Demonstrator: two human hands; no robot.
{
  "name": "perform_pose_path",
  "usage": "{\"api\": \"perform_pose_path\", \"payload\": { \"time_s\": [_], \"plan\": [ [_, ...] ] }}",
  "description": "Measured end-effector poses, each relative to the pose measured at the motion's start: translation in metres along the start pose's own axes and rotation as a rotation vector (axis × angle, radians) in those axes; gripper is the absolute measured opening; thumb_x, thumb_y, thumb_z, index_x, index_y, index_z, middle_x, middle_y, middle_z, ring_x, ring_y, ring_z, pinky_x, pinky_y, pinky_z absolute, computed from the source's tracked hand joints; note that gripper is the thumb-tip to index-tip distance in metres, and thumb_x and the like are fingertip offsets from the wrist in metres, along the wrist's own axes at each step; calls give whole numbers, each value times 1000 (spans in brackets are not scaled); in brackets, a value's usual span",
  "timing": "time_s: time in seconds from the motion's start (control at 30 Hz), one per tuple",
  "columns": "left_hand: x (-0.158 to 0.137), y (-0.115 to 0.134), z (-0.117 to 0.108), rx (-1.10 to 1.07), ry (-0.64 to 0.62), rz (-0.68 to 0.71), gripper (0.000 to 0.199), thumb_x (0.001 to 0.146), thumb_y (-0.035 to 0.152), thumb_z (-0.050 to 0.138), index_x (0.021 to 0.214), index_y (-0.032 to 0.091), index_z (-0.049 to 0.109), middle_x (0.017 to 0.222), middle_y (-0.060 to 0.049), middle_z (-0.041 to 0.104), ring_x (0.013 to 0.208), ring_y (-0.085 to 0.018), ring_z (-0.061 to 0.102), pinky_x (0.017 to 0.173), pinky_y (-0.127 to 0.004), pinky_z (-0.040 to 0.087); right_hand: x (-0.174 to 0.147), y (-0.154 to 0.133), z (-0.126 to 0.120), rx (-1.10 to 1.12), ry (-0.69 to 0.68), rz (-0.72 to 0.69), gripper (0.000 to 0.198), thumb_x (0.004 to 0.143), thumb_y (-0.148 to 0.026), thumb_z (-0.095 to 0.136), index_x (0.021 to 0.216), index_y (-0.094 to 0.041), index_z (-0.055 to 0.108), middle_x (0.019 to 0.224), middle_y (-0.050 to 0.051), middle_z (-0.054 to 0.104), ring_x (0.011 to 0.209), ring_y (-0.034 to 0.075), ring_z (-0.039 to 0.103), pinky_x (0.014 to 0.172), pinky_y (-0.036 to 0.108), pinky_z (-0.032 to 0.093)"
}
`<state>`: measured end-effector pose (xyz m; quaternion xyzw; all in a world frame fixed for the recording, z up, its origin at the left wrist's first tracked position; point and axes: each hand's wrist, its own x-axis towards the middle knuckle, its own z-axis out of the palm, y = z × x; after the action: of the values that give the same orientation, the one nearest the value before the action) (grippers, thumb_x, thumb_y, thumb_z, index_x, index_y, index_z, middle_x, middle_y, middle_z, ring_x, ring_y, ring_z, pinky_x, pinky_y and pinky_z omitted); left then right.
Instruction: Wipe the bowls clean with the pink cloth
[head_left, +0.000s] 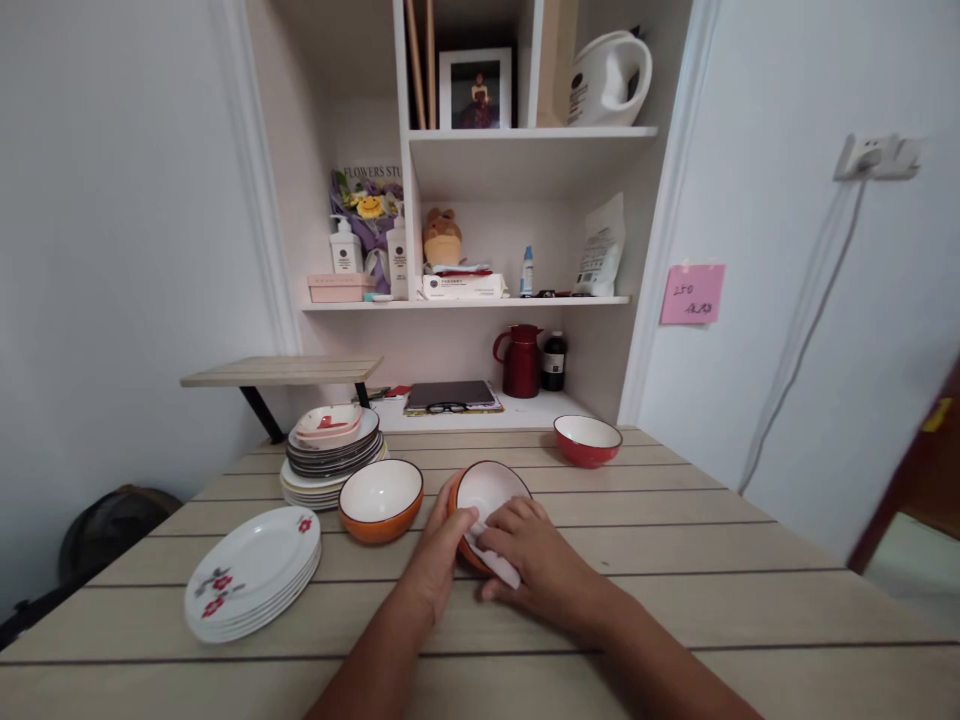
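An orange bowl (491, 485) with a white inside and dark rim is tilted toward me near the table's middle. My left hand (442, 550) grips its left side, thumb over the rim. My right hand (529, 550) is closed on a white cloth or tissue (502, 568) pressed against the bowl's near rim and inside; which material it is I cannot tell. Just left stands a second orange bowl (381, 492), upright. A red bowl (588, 440) sits farther back on the right.
Oval white plates (255, 565) with red flowers are stacked at left. Behind them rises a stack of round plates (334, 460) topped by small dishes (328, 424). A small raised shelf (281, 371) overhangs the back left. A red jug (520, 362) and a laptop (454, 395) are at the back.
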<state>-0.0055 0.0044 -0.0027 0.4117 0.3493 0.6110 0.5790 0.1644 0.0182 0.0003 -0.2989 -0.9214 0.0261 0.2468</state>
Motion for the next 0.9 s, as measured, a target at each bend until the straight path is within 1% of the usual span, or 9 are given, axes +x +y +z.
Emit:
{"api": "perform_pose_path", "payload": {
  "time_s": [0.17,0.23,0.33,0.47,0.6,0.63,0.73,0.8,0.9],
  "plan": [
    [1,5,0,-21,4,-7,76,73,25,71,146,26,51,134,-8,67,123,-30,62,93,-36,52,-1,3,-4,-146,1,0,31,84,-33,80,111,-26,68,112,6,69,110,29,54,104,47,38],
    [1,7,0,-46,22,18,73,71,23,71,142,25,55,134,-7,68,123,-30,61,93,-34,51,-2,5,-5,-201,37,19,23,88,-23,71,111,-27,68,112,6,69,115,29,53,112,55,30],
    [2,9,0,-80,49,46,68,69,23,73,136,24,61,134,-6,68,124,-29,61,96,-33,50,-3,6,-7,-248,69,64,31,88,-8,60,111,-28,67,112,5,69,119,28,54,117,63,16],
    [3,10,-2,-91,36,17,69,69,26,74,136,23,60,127,-8,71,118,-31,63,91,-35,52,-2,3,-6,-274,54,63,30,86,-5,59,106,-25,68,107,6,71,115,28,56,119,62,18],
    [4,10,-4,-96,33,-4,73,72,29,74,143,26,55,128,-8,70,116,-31,64,87,-35,52,1,-3,-4,-325,109,-11,23,89,-8,58,104,-23,69,137,11,62,133,34,47,121,62,13],
    [4,10,-4,-96,33,-11,73,73,30,74,144,26,54,128,-8,69,116,-31,64,86,-35,53,1,-4,-4,-327,107,-31,23,89,-8,58,104,-22,69,138,11,62,134,34,46,121,61,13],
    [3,10,-4,-88,45,-16,73,73,30,74,143,26,54,129,-8,69,117,-31,63,85,-34,52,0,-6,-4,-291,46,-38,26,86,-6,57,106,-21,66,112,9,71,113,28,60,121,57,18],
    [3,9,-4,-78,52,-13,72,73,30,74,142,26,55,130,-7,69,119,-30,62,86,-33,52,-1,-7,-5,-251,18,-9,31,84,-5,57,110,-22,64,97,5,71,96,24,64,119,55,22],
    [3,7,-4,-86,74,-12,72,74,30,74,143,28,54,137,-6,65,124,-29,59,91,-32,51,-2,-9,-4,-197,24,25,44,82,-5,57,122,-25,60,98,3,71,96,23,64,119,57,19]
  ]
}}
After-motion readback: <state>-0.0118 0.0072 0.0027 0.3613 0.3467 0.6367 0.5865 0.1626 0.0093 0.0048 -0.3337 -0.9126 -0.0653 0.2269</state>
